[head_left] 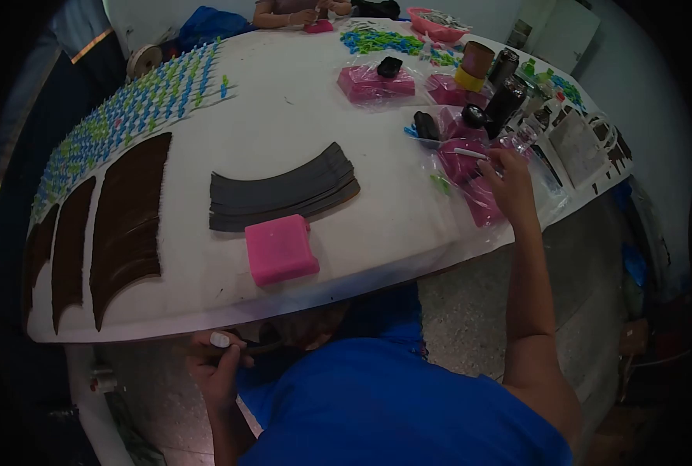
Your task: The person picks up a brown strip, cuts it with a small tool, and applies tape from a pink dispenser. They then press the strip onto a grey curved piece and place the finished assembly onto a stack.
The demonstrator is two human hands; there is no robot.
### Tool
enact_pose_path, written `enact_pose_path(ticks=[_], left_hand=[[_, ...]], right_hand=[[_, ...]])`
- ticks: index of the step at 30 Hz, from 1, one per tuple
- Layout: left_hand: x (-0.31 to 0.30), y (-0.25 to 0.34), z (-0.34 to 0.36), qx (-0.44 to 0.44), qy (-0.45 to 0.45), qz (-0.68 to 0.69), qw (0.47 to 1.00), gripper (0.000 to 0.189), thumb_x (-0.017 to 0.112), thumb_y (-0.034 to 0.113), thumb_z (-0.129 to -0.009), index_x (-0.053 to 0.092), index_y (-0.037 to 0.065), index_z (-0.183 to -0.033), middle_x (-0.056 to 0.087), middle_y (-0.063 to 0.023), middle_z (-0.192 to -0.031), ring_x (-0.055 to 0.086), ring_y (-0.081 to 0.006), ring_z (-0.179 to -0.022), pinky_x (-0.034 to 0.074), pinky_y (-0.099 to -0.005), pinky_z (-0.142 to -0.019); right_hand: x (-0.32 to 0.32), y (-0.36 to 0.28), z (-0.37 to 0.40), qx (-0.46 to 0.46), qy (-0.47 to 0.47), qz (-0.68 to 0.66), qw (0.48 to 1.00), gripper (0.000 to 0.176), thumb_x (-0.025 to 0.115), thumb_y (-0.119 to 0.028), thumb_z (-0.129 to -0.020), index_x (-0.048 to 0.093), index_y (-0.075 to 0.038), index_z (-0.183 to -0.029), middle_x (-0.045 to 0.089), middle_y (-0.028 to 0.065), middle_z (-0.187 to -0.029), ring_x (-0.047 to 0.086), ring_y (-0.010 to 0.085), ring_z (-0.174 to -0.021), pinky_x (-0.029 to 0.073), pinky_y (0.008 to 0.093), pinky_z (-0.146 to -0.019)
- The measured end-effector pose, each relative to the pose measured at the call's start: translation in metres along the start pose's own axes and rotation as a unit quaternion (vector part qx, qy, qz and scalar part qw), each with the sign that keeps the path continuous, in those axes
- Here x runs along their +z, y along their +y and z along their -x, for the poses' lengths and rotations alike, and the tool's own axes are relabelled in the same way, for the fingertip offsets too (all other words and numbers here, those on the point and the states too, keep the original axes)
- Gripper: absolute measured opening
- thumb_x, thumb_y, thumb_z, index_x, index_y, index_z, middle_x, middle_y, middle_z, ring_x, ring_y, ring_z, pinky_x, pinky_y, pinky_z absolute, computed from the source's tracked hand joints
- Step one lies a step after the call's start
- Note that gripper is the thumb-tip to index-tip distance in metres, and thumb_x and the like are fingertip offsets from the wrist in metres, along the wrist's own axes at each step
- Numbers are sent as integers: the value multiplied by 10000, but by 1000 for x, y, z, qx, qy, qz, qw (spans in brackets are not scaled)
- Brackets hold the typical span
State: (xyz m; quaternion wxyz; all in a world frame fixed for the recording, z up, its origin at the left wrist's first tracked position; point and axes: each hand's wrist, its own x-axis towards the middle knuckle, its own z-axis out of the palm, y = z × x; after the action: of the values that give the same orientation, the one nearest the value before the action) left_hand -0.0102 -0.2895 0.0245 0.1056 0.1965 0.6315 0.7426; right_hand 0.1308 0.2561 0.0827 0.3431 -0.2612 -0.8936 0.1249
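Note:
My right hand reaches over the pink packages at the table's right side, its fingers pinching a slim white pen-like stick. Below the front edge, near my lap, my left hand is closed on what looks like a thin brown strip; its far end is lost in shadow. In front of me lies a fanned stack of dark grey strips, curved upward at the right. A pink block rests against the stack's lower edge.
Brown sheets lie at left, beside rows of blue and green clips. Plastic-wrapped pink packages, dark bottles and a white bag crowd the right. A person's hands are at the far edge, near a pink basin.

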Motion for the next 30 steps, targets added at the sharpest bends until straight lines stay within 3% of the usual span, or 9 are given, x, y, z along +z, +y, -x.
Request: enact_pose_path(ticks=[4,6,8,9,11,15,17,21,30], left_hand=[[5,5,-10,9,-32,140,990,184,610,-71,-923,538,24,-1063,695,-186,-926,665,-184,-647,559,-295,-614],[7,11,-13,14,-30,174,984,184,604,-68,-925,537,24,-1069,695,-192,-927,667,-188,-652,559,-298,-615],[11,14,-14,21,-54,190,980,175,601,-66,-927,541,23,-1066,697,-195,-936,669,-187,-661,564,-301,-625],[13,15,-14,24,-45,187,981,175,601,-66,-927,541,23,-1066,697,-195,-936,669,-187,-661,564,-301,-625],[15,17,-10,40,-55,154,986,165,604,-64,-932,546,30,-1056,705,-190,-942,676,-182,-678,568,-300,-639],[10,20,3,34,-28,96,994,156,608,-60,-940,554,38,-1049,714,-174,-939,680,-171,-685,568,-294,-650],[3,16,10,19,-2,74,997,156,614,-57,-946,561,46,-1049,720,-158,-929,681,-157,-685,563,-279,-651],[-7,9,14,6,25,74,997,146,623,-51,-949,566,46,-1042,720,-148,-925,680,-145,-682,560,-266,-649],[-10,5,16,-22,-2,65,998,138,645,-29,-953,576,50,-1044,721,-128,-927,690,-138,-705,569,-256,-652]], right_hand=[[26,-74,11,11,-63,-174,983,244,760,-133,-925,707,2,-1121,690,132,-1028,675,265,-964,533,375,-845],[47,-121,28,-99,-153,-249,951,335,794,-191,-908,693,-24,-1180,686,123,-1026,689,246,-943,565,357,-815],[69,-162,43,-171,-261,-286,906,499,833,-178,-866,634,-25,-1297,648,164,-1231,664,302,-1105,538,389,-941],[82,-177,48,-177,-265,-290,903,499,833,-178,-866,634,-25,-1297,648,164,-1231,664,302,-1105,538,389,-941],[112,-198,57,-246,-273,-254,895,678,863,-272,-834,565,-44,-1398,549,191,-1410,578,350,-1275,484,444,-1070],[143,-213,59,-290,-285,-199,892,792,873,-357,-808,520,-63,-1454,475,198,-1500,477,393,-1376,408,492,-1153],[145,-215,56,-267,-312,-206,888,796,864,-433,-799,539,-74,-1430,496,185,-1490,442,443,-1384,371,529,-1167],[145,-213,52,-273,-328,-213,879,815,874,-440,-787,538,-80,-1436,496,184,-1493,443,442,-1382,386,522,-1160],[143,-217,48,-144,-380,-271,872,860,897,-434,-767,535,-76,-1459,553,163,-1449,480,394,-1353,423,484,-1136]])
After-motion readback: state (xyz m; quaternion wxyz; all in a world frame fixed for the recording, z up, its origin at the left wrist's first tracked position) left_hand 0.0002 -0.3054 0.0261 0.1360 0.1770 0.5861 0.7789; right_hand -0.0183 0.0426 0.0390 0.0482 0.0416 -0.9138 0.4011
